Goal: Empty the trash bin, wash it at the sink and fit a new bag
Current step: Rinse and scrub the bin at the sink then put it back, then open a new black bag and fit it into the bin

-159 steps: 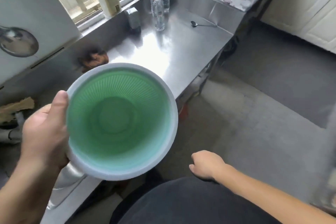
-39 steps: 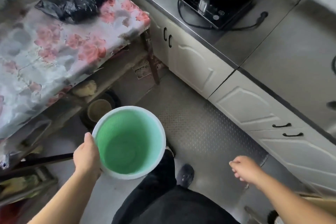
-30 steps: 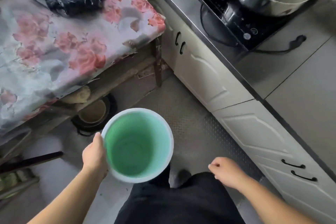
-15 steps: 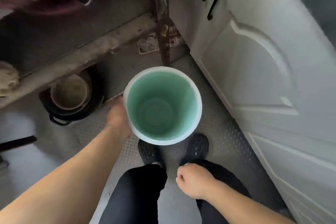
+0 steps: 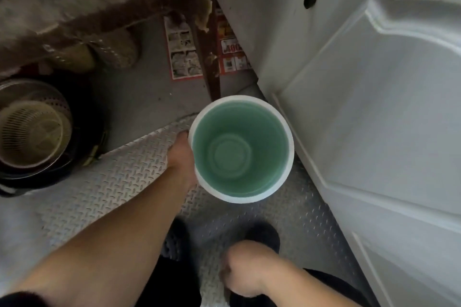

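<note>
Left hand [image 5: 180,157] grips green trash bin [image 5: 240,148] rim; right hand [image 5: 245,269] curled, holding nothing; red leaflet [image 5: 184,55] print unreadable.

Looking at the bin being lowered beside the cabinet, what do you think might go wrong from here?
The bin hangs from the left hand alone, gripped at one side of the rim, so it might tip or slip. It sits close to the white cabinet door and the rusty table leg, and could knock either.
</note>
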